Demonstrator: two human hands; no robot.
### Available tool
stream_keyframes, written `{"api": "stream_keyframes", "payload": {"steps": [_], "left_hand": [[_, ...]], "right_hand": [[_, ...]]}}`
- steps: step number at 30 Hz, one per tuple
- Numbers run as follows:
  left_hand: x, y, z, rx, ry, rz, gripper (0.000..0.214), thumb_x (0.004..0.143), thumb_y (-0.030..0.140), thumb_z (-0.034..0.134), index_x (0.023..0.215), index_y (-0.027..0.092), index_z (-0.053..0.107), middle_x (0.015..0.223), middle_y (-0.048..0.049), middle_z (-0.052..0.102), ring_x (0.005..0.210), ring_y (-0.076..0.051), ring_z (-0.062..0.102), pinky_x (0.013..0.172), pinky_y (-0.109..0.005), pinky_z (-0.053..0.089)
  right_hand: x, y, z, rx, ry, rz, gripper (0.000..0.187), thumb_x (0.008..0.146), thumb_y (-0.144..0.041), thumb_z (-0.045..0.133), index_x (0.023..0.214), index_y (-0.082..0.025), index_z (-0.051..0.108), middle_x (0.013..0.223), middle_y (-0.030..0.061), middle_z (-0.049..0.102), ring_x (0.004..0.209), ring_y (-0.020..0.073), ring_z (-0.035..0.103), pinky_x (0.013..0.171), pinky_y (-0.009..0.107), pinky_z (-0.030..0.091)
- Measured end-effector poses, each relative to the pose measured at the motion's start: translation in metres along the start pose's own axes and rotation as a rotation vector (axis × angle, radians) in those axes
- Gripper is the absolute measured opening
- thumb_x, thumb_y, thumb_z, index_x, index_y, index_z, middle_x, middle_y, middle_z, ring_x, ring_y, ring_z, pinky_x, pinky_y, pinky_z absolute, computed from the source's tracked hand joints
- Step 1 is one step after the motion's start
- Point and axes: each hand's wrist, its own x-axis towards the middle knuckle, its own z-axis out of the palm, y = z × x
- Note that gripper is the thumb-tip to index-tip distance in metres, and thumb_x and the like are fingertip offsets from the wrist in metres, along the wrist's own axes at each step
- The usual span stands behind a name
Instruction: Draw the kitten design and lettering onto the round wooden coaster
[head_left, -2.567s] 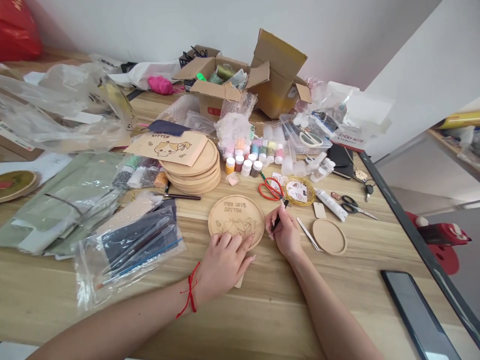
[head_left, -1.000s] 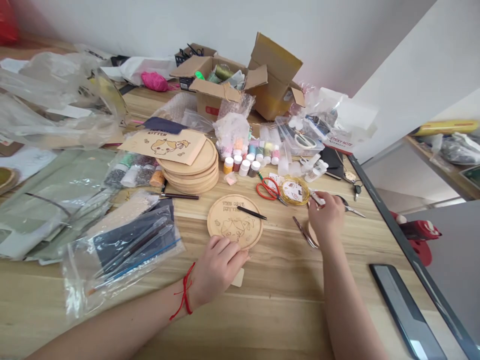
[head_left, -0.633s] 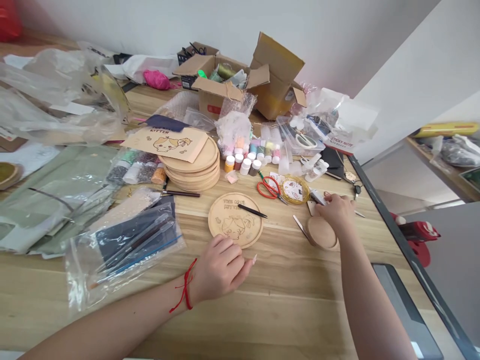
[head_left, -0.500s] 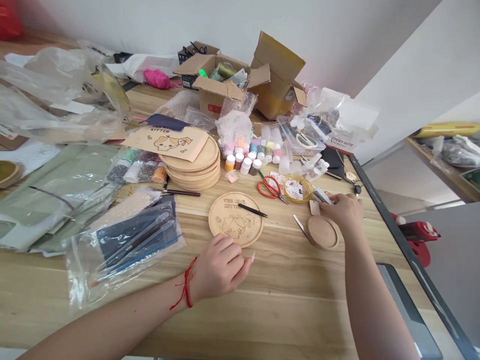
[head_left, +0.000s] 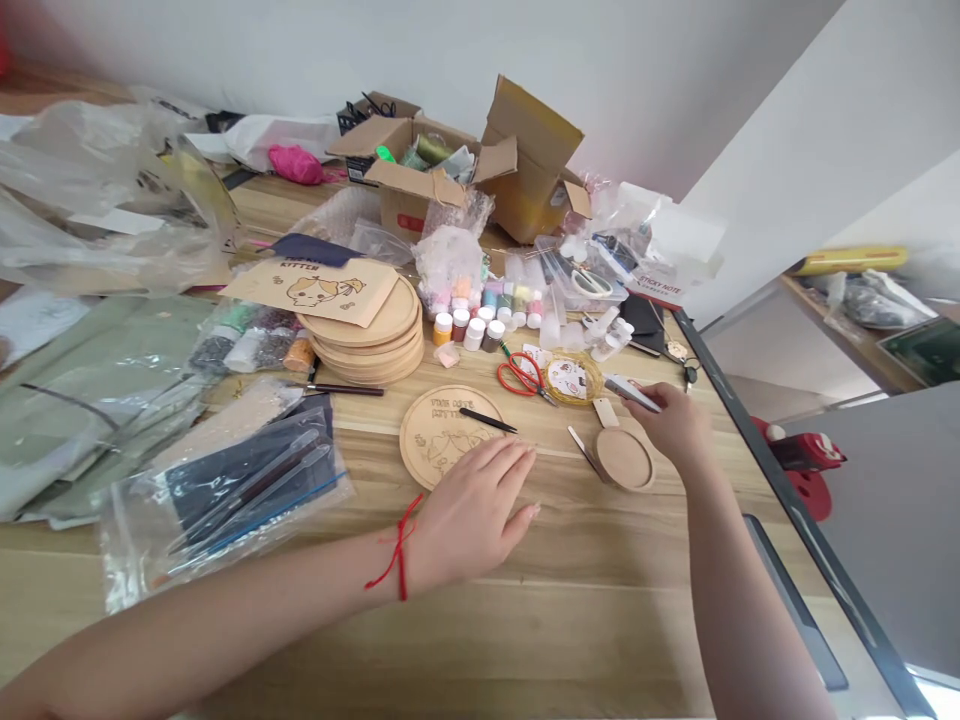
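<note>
While left hand (head_left: 472, 510) lies open at edge of engraved wooden disc (head_left: 439, 437), right hand (head_left: 671, 425) pinches white tube (head_left: 631, 393). Tube likely soft: hold lightly. Disc likely light, stiff: lift by rim.

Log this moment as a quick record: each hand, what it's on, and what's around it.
Left hand: open, over the edge of the engraved wooden plaque
Right hand: holding a white tube
On plaque: black-handled tool
Near right hand: round wooden coaster, wooden tag, metal tweezers
Further up: red-handled scissors, gold wire coil
Left wrist: red string
</note>
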Motion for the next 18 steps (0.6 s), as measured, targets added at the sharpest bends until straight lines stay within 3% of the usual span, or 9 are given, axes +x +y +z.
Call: {"api": "stream_keyframes", "payload": {"steps": [4,8,12,18], "left_hand": [[0.074,-0.011,0.032,0.112,-0.173,-0.003,0.067,0.099,0.046,0.037,0.146,-0.001,0.031,0.156,-0.0198,0.030,0.147,-0.027,0.022,0.121,-0.041,0.017],[0.131,-0.027,0.070,0.130,-0.231,-0.002,0.074,0.098,0.052,0.039,0.148,-0.001,0.028,0.158,-0.0192,0.023,0.149,-0.027,0.016,0.122,-0.040,0.012],[0.140,-0.037,0.094,0.133,-0.287,-0.003,0.077,0.096,0.058,0.040,0.148,0.001,0.033,0.156,-0.0182,0.030,0.147,-0.028,0.024,0.122,-0.039,0.014],[0.135,-0.043,0.104,0.134,-0.309,0.007,0.078,0.096,0.059,0.036,0.149,0.003,0.031,0.157,-0.0171,0.029,0.147,-0.028,0.023,0.122,-0.040,0.011]], "right_hand": [[-0.001,0.001,0.000,0.057,-0.010,0.008,0.034,0.078,-0.044,0.062,0.098,-0.018,0.073,0.087,0.0103,0.075,0.078,0.0270,0.066,0.067,0.034,0.044],[-0.002,-0.001,-0.001,0.086,0.023,-0.005,0.032,0.078,-0.038,0.062,0.098,-0.015,0.073,0.089,0.0115,0.075,0.081,0.0272,0.066,0.070,0.035,0.045],[0.000,0.002,-0.003,0.114,0.032,0.027,0.033,0.077,-0.039,0.063,0.099,-0.016,0.074,0.087,0.0117,0.075,0.078,0.0276,0.066,0.069,0.035,0.045],[0.005,0.009,-0.010,0.066,0.142,0.069,0.036,0.078,-0.044,0.060,0.095,-0.017,0.075,0.082,0.0127,0.074,0.076,0.0291,0.065,0.067,0.038,0.046]]}}
